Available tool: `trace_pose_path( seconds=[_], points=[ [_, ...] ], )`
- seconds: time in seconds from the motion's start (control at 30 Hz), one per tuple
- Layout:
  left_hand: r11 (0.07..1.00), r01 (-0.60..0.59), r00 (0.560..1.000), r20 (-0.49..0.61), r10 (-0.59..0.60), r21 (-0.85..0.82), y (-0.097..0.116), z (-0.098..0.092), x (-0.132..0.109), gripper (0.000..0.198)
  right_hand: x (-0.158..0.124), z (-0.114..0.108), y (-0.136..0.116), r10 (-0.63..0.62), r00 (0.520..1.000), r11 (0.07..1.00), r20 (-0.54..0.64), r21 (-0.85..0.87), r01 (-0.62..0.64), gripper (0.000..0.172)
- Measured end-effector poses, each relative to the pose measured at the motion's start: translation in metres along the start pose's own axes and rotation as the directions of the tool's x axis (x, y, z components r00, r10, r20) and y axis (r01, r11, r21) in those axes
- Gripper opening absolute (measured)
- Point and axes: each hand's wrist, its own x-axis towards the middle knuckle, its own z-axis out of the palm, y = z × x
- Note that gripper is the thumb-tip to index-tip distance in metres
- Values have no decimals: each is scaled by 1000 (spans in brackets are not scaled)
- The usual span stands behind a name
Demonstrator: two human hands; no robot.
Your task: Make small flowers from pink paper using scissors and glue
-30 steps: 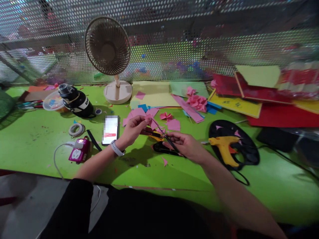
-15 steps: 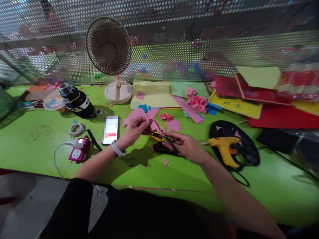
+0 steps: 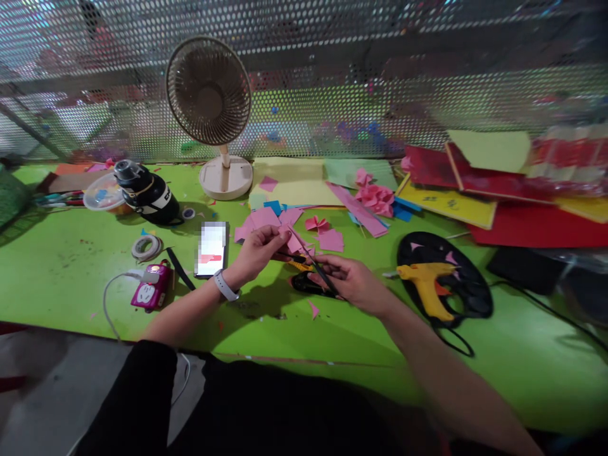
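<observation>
My left hand [image 3: 259, 250], a grey band on its wrist, pinches a small piece of pink paper [image 3: 285, 228] between thumb and fingers. In my right hand [image 3: 354, 278] is a slim dark pointed tool [image 3: 321, 275], maybe tweezers, held slantwise with its thin tip close to my left fingertips. Behind my hands lie pink paper squares [image 3: 331, 240] and a small folded pink paper flower [image 3: 316, 223]. Partly under my hands, on the table, are a yellow-and-black cutter [image 3: 300, 260] and a black object [image 3: 308, 283], which my right hand partly hides.
A yellow glue gun [image 3: 427, 285] rests on a black palette [image 3: 411, 244] to the right. On the left are a phone [image 3: 211, 247], tape roll [image 3: 146, 247], purple power socket [image 3: 151, 292] and black bottle [image 3: 147, 196]. A fan [image 3: 225, 177] stands behind. Coloured sheets [image 3: 294, 180] lie at the back.
Hardly anything differs. My hands keep their grips on the pink paper and the tool; the whole view has shifted very slightly.
</observation>
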Motion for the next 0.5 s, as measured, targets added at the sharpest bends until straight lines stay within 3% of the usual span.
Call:
trace_pose_path(
  seconds=[0.5],
  points=[
    [999, -17, 999, 36, 15, 48, -5, 1, 0, 42, 3, -3, 11, -53, 998, 998, 30, -16, 54, 62]
  ],
)
